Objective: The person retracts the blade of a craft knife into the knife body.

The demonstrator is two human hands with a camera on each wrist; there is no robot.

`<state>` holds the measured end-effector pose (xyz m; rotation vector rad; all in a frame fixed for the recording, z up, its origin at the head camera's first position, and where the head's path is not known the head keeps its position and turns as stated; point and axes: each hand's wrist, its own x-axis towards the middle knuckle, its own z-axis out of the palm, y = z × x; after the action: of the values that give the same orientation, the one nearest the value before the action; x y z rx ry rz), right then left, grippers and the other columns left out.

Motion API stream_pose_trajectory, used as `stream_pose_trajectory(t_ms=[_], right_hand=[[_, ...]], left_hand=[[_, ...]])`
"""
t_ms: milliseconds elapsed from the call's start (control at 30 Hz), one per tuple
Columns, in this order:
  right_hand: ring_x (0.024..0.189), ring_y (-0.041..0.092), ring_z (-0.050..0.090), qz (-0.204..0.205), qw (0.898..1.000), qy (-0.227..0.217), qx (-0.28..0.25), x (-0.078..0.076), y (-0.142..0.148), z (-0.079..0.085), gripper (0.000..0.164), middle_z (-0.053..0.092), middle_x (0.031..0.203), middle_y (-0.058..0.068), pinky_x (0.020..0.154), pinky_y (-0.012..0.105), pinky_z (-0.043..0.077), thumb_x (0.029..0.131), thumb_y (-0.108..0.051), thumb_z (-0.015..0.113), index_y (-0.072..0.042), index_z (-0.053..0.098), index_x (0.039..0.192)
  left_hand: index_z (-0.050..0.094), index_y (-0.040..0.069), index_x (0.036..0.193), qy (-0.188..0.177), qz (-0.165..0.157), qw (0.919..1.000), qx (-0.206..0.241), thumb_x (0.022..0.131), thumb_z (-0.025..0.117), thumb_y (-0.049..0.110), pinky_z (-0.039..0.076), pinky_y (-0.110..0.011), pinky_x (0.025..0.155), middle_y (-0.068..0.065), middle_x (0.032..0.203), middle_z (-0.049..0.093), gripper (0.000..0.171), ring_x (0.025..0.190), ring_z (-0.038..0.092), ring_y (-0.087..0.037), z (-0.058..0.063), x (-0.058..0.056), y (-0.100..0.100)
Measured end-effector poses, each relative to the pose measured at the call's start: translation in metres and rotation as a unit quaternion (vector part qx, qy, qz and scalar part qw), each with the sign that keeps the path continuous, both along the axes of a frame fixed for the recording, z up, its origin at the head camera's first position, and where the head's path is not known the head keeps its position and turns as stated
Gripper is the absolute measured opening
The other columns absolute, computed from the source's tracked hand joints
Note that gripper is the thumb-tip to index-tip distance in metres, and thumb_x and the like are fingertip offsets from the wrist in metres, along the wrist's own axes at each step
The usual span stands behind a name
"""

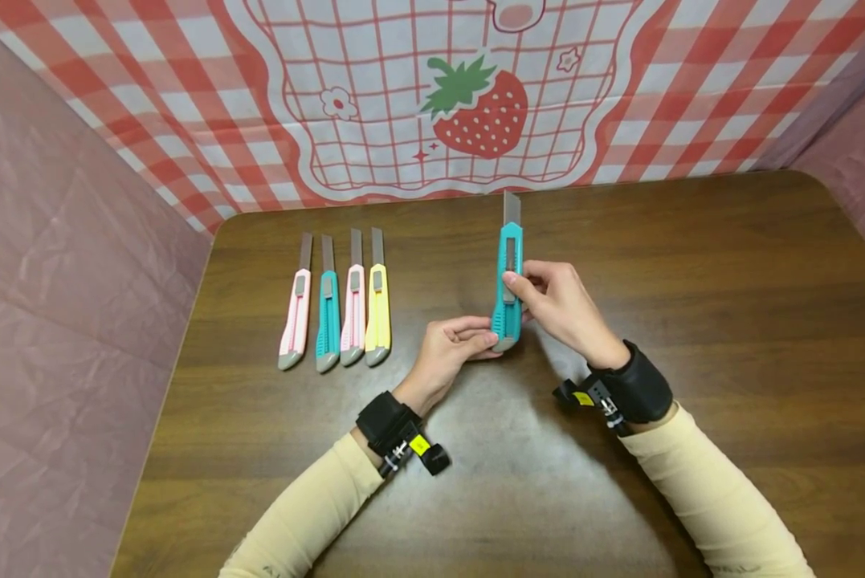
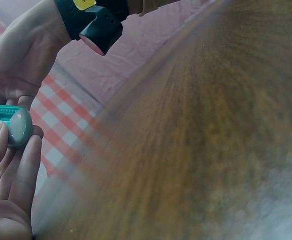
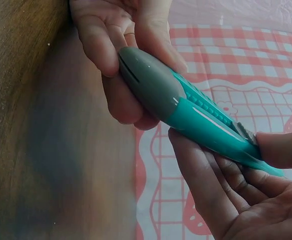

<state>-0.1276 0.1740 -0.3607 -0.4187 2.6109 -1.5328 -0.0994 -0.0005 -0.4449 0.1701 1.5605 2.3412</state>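
Both hands hold one teal utility knife (image 1: 507, 249) above the table, its blade pointing toward the back and showing past the tip. My right hand (image 1: 569, 309) grips the body from the right, thumb on the grey slider (image 3: 246, 132). At the grey end cap (image 3: 153, 80), my left hand (image 1: 450, 349) pinches the knife between thumb and fingers. To the left, a row of knives lies on the table with blades out: a pink one (image 1: 296, 317), a teal one (image 1: 328, 321), another pink one (image 1: 353, 313) and a yellow one (image 1: 378, 313).
The brown wooden table (image 1: 728, 321) has rounded back corners. Behind it hangs a red-and-white checked cloth (image 1: 208, 104) with a strawberry print (image 1: 483, 112). Pink fabric (image 1: 56, 321) lines the left side. Each wrist wears a black strap with a camera.
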Motion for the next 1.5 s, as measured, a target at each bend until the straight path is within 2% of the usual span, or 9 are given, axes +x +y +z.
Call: stream_pose_trajectory(t_ms=[267, 433, 667, 800, 900, 1067, 1200, 1333, 1500], right_hand=[[0.061, 0.009, 0.064, 0.005, 1.000, -0.003, 0.007, -0.0018, 0.0012, 0.0025, 0.031, 0.068, 0.083, 0.018, 0.058, 0.036, 0.058, 0.094, -0.029, 0.052, -0.001, 0.063, 0.099], [0.066, 0.008, 0.066, 0.010, 1.000, -0.009, 0.015, -0.0015, 0.0011, 0.0033, 0.028, 0.069, 0.087, 0.017, 0.059, 0.032, 0.058, 0.093, -0.028, 0.054, -0.002, 0.062, 0.102], [0.082, 0.020, 0.069, 0.016, 0.999, 0.004, 0.032, 0.0022, -0.0011, 0.0072, 0.021, 0.068, 0.091, 0.013, 0.065, 0.029, 0.058, 0.092, -0.022, 0.056, -0.004, 0.061, 0.102], [0.090, 0.024, 0.068, 0.019, 0.999, 0.011, 0.038, 0.0030, -0.0029, 0.0067, 0.019, 0.066, 0.094, 0.012, 0.069, 0.021, 0.056, 0.092, -0.020, 0.056, -0.004, 0.060, 0.103], [0.091, 0.027, 0.067, 0.019, 0.999, 0.003, 0.033, 0.0019, -0.0030, 0.0047, 0.022, 0.065, 0.095, 0.014, 0.069, 0.020, 0.055, 0.093, -0.020, 0.054, -0.003, 0.058, 0.106], [0.088, 0.029, 0.067, 0.018, 1.000, -0.015, 0.019, 0.0003, -0.0016, 0.0040, 0.026, 0.067, 0.096, 0.018, 0.068, 0.029, 0.057, 0.094, -0.024, 0.053, -0.003, 0.058, 0.108], [0.080, 0.022, 0.068, 0.019, 0.999, -0.023, 0.015, 0.0010, 0.0004, 0.0051, 0.029, 0.068, 0.093, 0.017, 0.069, 0.038, 0.058, 0.094, -0.029, 0.053, -0.004, 0.059, 0.108], [0.073, 0.013, 0.067, 0.019, 0.999, -0.028, 0.011, 0.0018, 0.0019, 0.0049, 0.029, 0.069, 0.091, 0.016, 0.069, 0.039, 0.058, 0.094, -0.029, 0.053, -0.005, 0.060, 0.107], [0.074, 0.013, 0.067, 0.016, 0.999, -0.041, -0.003, 0.0029, 0.0018, 0.0028, 0.027, 0.068, 0.093, 0.016, 0.070, 0.037, 0.058, 0.094, -0.027, 0.052, -0.005, 0.060, 0.107]], left_hand=[[0.056, -0.018, 0.111, -0.006, -0.004, 1.0000, -0.001, 0.084, 0.059, -0.007, 0.059, -0.037, 0.076, -0.003, 0.084, 0.071, 0.029, 0.078, 0.069, -0.012, 0.0034, -0.0010, 0.0001], [0.056, -0.017, 0.112, -0.007, -0.002, 0.9999, -0.007, 0.084, 0.059, -0.006, 0.060, -0.037, 0.075, -0.011, 0.090, 0.072, 0.030, 0.079, 0.069, -0.011, 0.0040, -0.0014, 0.0003], [0.054, -0.018, 0.113, -0.001, 0.003, 1.0000, -0.007, 0.084, 0.058, -0.007, 0.059, -0.037, 0.077, -0.017, 0.095, 0.070, 0.030, 0.080, 0.068, -0.010, 0.0040, -0.0021, 0.0006], [0.054, -0.017, 0.113, 0.001, 0.004, 1.0000, -0.009, 0.085, 0.058, -0.007, 0.059, -0.037, 0.078, -0.032, 0.104, 0.063, 0.030, 0.081, 0.068, -0.009, 0.0044, -0.0024, 0.0004], [0.055, -0.016, 0.114, -0.001, 0.005, 0.9999, -0.011, 0.085, 0.058, -0.006, 0.059, -0.037, 0.078, -0.038, 0.109, 0.057, 0.031, 0.081, 0.068, -0.010, 0.0051, -0.0021, 0.0003], [0.056, -0.014, 0.114, -0.009, 0.008, 0.9998, -0.015, 0.085, 0.059, -0.004, 0.059, -0.036, 0.078, -0.035, 0.109, 0.059, 0.031, 0.082, 0.068, -0.010, 0.0058, -0.0011, 0.0007], [0.057, -0.013, 0.114, -0.008, 0.017, 0.9997, -0.017, 0.085, 0.060, -0.003, 0.059, -0.035, 0.079, -0.029, 0.106, 0.064, 0.031, 0.083, 0.068, -0.010, 0.0060, -0.0009, 0.0009], [0.058, -0.011, 0.113, -0.010, 0.022, 0.9996, -0.018, 0.085, 0.061, -0.002, 0.059, -0.035, 0.079, -0.022, 0.102, 0.068, 0.031, 0.084, 0.068, -0.011, 0.0046, -0.0011, 0.0007], [0.059, -0.011, 0.113, -0.013, 0.022, 0.9995, -0.020, 0.084, 0.062, -0.001, 0.059, -0.035, 0.080, -0.022, 0.103, 0.068, 0.031, 0.084, 0.068, -0.011, 0.0021, -0.0005, 0.0002]])
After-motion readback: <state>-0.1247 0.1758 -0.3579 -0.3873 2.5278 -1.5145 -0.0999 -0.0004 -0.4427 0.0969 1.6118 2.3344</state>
